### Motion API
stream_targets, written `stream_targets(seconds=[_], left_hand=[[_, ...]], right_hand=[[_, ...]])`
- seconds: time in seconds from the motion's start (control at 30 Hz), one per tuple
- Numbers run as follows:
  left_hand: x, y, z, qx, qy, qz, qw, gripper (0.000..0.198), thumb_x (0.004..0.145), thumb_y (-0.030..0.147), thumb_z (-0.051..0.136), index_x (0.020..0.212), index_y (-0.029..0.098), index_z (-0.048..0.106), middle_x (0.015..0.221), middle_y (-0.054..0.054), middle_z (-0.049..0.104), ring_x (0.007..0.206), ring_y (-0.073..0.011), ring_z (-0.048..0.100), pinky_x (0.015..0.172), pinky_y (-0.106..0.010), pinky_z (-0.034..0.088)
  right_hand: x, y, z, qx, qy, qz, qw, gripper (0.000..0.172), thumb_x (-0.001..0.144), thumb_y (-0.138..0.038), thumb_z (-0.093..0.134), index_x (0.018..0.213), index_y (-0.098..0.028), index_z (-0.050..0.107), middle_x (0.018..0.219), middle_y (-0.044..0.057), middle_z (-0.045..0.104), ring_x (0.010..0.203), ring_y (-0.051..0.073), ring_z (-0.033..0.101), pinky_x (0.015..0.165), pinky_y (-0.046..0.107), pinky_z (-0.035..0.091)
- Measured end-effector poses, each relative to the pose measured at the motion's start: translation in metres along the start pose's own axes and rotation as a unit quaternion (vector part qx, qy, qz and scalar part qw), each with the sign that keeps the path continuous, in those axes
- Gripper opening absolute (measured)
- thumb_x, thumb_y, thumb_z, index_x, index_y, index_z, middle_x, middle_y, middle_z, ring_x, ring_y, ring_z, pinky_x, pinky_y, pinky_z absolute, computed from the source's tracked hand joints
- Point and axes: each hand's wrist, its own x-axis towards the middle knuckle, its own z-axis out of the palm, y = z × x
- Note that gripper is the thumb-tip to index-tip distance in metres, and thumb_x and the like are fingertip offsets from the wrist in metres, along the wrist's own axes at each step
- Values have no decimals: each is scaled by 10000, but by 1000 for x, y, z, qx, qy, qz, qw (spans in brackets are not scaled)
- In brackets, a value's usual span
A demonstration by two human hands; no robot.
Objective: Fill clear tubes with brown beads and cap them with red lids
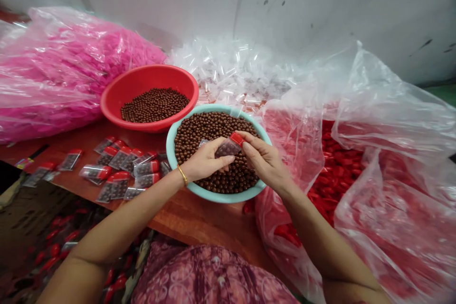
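My left hand (206,161) and my right hand (265,161) meet over a teal plastic bowl (213,194) heaped with small brown chocolate-coloured balls (213,128). Between them is a small clear packet (227,148) with a red cap (237,139), partly filled with dark balls. My right fingers pinch its capped end, and my left fingertips grip its lower end. A gold bangle (183,175) circles my left wrist. Part of the bowl's contents is hidden under my hands.
A red basin (149,83) of brown balls stands behind the bowl on a wooden table (188,213). Several filled red-capped packets (119,166) lie at left. Plastic bags of pink (67,71), clear (228,71) and red (338,166) pieces crowd around. A patterned cloth lies below.
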Motion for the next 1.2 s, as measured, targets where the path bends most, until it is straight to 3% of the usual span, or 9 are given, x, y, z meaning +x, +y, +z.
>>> stream_targets(seconds=[0.1, 0.2, 0.37, 0.6, 0.73, 0.87, 1.03, 1.13, 1.2], left_hand=[[-5, -1, 0, -21, 1, -23, 1000, 245, 771, 326, 586, 894, 147, 473, 653, 38, 546, 482, -53, 498, 443, -168, 406], [-7, -2, 1, -8, 13, -20, 1000, 241, 762, 332, 595, 849, 149, 465, 608, 58, 504, 439, -42, 460, 403, -157, 368], [-6, -1, 3, 30, 20, -18, 999, 212, 752, 307, 592, 840, 148, 485, 563, 83, 434, 408, -37, 398, 400, -169, 330], [-2, -5, 3, 150, 52, 37, 987, 150, 703, 274, 589, 711, 146, 510, 637, 41, 486, 597, -88, 430, 561, -214, 365], [-4, -7, 3, 134, 54, 30, 989, 155, 685, 275, 584, 680, 151, 491, 618, 45, 457, 583, -85, 405, 545, -211, 343], [-5, -4, 6, 101, 40, 18, 994, 221, 704, 340, 604, 696, 150, 491, 588, 43, 484, 533, -80, 428, 511, -207, 344], [-4, -1, 9, 124, -33, 42, 991, 200, 727, 302, 591, 661, 153, 476, 557, 38, 490, 515, -80, 429, 495, -203, 325], [-4, -1, 8, 192, -40, 63, 979, 188, 689, 232, 582, 599, 160, 434, 545, 48, 428, 516, -73, 363, 484, -205, 269], [-4, -2, 7, 216, -49, 58, 973, 178, 667, 208, 570, 579, 164, 422, 538, 48, 410, 508, -72, 341, 478, -209, 254]], right_hand=[[-1, 4, 7, -66, -19, -72, 995, 368, 903, -326, 437, 1202, -200, 612, 1137, 71, 669, 1047, 191, 619, 954, 356, 472], [-3, 9, 8, -127, -44, -91, 987, 404, 922, -300, 391, 1274, -193, 556, 1208, 84, 641, 1104, 187, 604, 987, 349, 458], [-5, 11, -3, -230, -75, -138, 960, 416, 922, -289, 380, 1298, -195, 530, 1105, 94, 687, 969, 186, 665, 878, 328, 526], [-11, 14, -3, -335, -74, -221, 913, 442, 918, -248, 353, 1311, -100, 493, 808, 113, 712, 666, 192, 664, 619, 306, 545], [-14, 15, 3, -301, -79, -232, 921, 446, 919, -253, 344, 1299, -77, 500, 851, 133, 715, 693, 194, 671, 628, 304, 539], [-7, 2, -5, -262, -81, -173, 946, 424, 912, -390, 369, 1137, -159, 645, 811, 93, 718, 661, 179, 660, 612, 288, 515], [10, -11, -3, -120, 23, 9, 992, 582, 880, -606, 317, 770, -185, 704, 518, 17, 558, 471, 122, 518, 502, 255, 429], [18, -9, 15, 40, 20, 107, 993, 729, 863, -680, 154, 959, -178, 675, 631, 26, 588, 529, 126, 541, 524, 259, 458], [21, -8, 27, 88, -19, 119, 989, 797, 861, -670, 30, 1162, -194, 594, 871, 59, 652, 754, 154, 621, 684, 288, 511]])
